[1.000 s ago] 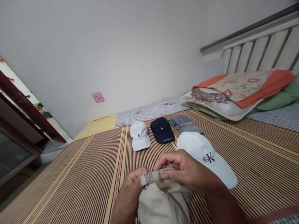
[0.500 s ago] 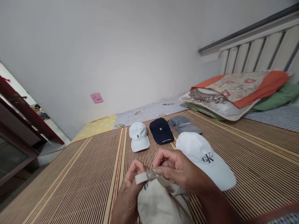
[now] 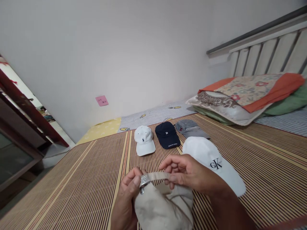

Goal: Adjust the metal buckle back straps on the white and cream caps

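Note:
A beige cap [image 3: 163, 204] is between my two hands, its back opening and strap towards the far side. With thumb and fingers, my left hand [image 3: 128, 193] pinches the strap at its silver metal buckle [image 3: 144, 180]. My right hand [image 3: 185, 172] grips the other part of the beige strap [image 3: 158, 176], which spans the gap between the hands. Just beyond my right hand lies a white cap with black letters [image 3: 206, 150], partly covered by that hand and forearm. The beige cap's brim is out of sight.
Further back on the striped mat [image 3: 79, 179] are a small white cap [image 3: 144, 140], a navy cap [image 3: 167, 134] and a grey cap [image 3: 190, 128]. Pillows [image 3: 242, 95] are stacked at the right, near a radiator [image 3: 268, 52]. A pink note [image 3: 102, 100] is on the wall.
The buckle has shifted left along the strap, with my left hand now on it. My right hand has moved slightly right, and a longer stretch of strap shows between the hands.

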`<state>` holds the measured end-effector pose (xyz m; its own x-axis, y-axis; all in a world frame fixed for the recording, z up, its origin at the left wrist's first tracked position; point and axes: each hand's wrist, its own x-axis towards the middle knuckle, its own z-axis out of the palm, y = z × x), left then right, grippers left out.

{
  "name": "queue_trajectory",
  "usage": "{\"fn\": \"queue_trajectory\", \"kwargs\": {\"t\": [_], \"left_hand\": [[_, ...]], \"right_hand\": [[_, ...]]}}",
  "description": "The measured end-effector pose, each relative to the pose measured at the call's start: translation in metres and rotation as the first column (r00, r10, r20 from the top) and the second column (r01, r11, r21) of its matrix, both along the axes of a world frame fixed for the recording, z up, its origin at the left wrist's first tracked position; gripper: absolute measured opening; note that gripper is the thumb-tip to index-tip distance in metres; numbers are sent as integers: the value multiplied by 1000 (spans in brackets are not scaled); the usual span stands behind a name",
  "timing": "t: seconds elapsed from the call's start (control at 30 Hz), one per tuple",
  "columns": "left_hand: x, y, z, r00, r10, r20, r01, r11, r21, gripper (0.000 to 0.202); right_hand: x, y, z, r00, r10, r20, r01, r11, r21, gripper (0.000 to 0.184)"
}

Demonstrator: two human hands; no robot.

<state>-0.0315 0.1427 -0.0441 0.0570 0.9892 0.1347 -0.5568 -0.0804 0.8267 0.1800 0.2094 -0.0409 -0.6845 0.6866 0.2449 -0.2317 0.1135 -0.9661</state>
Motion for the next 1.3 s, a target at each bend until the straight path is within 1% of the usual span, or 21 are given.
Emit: {"fn": "queue_trajectory", "kwargs": {"t": [0.1,0.3,0.47,0.6,0.67,0.8,0.9,1.0,1.13,1.23,1.3], "left_hand": [[-6,2,-2,1000,13,1,-13,1000,19,34],[-8,2,-4,998,-24,-57,26,999,21,41],[-6,0,-3,997,-18,-76,18,1000,-2,38],[-6,0,-1,998,-40,-47,42,999,29,34],[-7,-1,-1,996,-47,-78,49,998,25,34],[-12,-1,-3,980,-31,-196,34,999,12,39],[-14,-2,-5,977,-61,-205,70,997,40,38],[-14,-3,-5,975,-85,-207,96,995,42,37],[-11,-5,0,964,-87,-251,97,995,31,43],[-7,-8,5,957,-51,-284,57,998,14,48],[-4,-10,8,960,-18,-278,20,1000,6,48]], "right_hand": [[1,4,-3,999,44,-27,-45,998,-32,44],[-7,-1,0,997,25,-79,-29,998,-54,36],[-4,-1,2,997,19,-80,-23,999,-47,33],[-3,-1,4,998,-12,-60,11,1000,-19,34],[-3,-2,5,997,-40,-62,40,999,-9,34],[-4,-6,6,995,-78,-68,78,997,1,30],[-4,-9,7,994,-87,-59,89,995,39,27],[-4,-10,9,994,-100,-31,102,992,75,22],[0,-12,14,981,-192,36,183,969,165,16],[2,-15,18,963,-256,85,231,945,231,13],[2,-17,21,953,-287,100,253,931,265,11]]}}
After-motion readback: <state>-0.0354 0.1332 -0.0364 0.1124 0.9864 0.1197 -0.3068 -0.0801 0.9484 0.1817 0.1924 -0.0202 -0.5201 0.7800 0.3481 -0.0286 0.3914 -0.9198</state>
